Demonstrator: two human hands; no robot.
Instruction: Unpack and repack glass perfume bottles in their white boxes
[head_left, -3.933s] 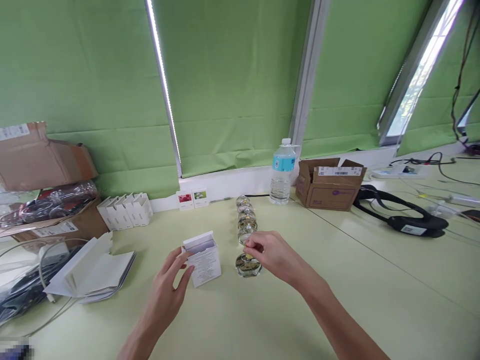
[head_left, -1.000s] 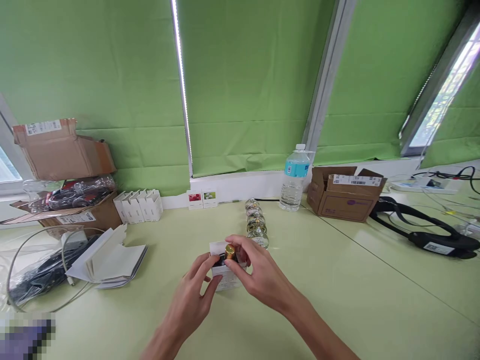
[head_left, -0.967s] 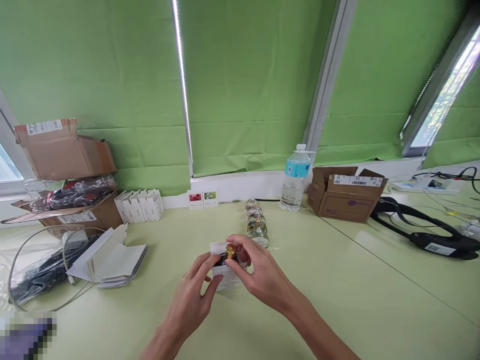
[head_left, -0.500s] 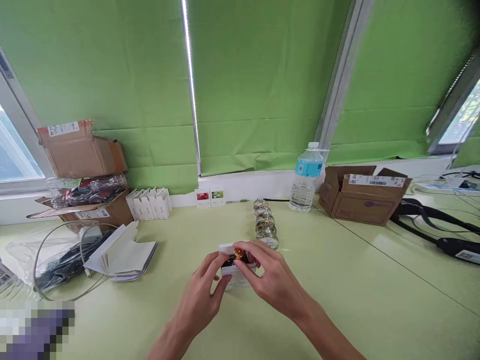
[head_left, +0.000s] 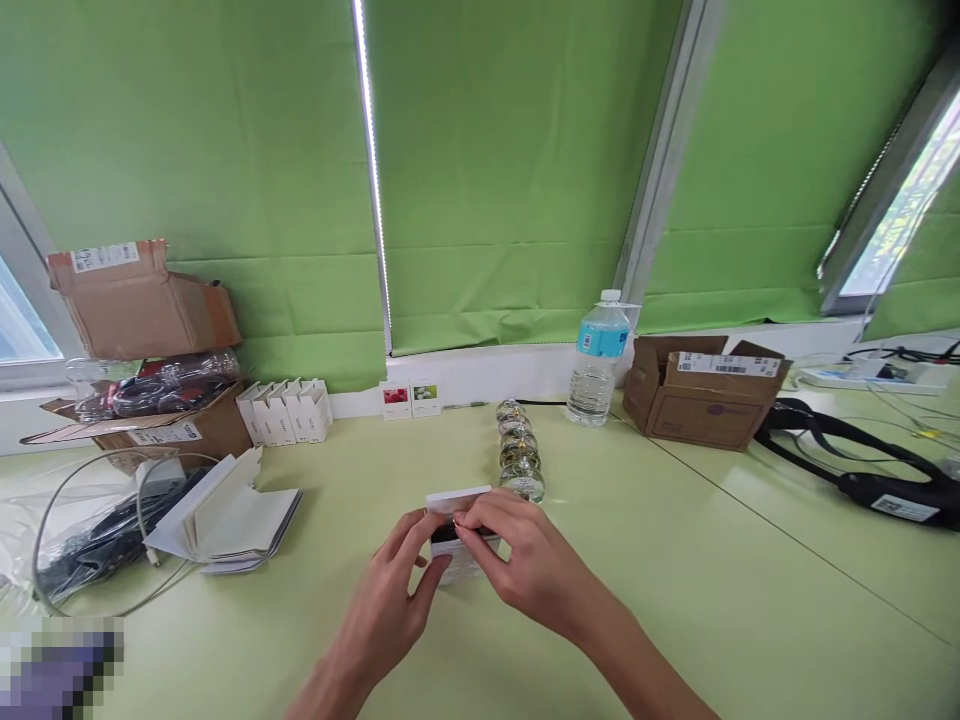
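Observation:
A small white box (head_left: 459, 567) stands on the table with its top open and a white flap raised at the back. Its opening looks dark. My left hand (head_left: 384, 600) grips the box at its left side, thumb on the front and fingers by the top edge. With thumb and forefinger pinched at the opening, my right hand (head_left: 536, 565) has hold of a gold cap, of which only a tiny glint shows. Whatever lies below the cap is hidden. Just beyond my right hand, several round glass bottles (head_left: 519, 450) lie or stand in a row.
White small boxes (head_left: 285, 413) and two picture cards (head_left: 410, 399) stand at the back. A water bottle (head_left: 598, 360) and brown carton (head_left: 701, 400) are right of them, near a black strap (head_left: 862, 470). Folded white card (head_left: 232, 520), cables and stacked cartons (head_left: 142, 310) occupy the left.
The gold cap, plainly visible above the box before, has sunk lower and is almost covered by my right fingers. The back flap shows more. The whole view has shifted slightly.

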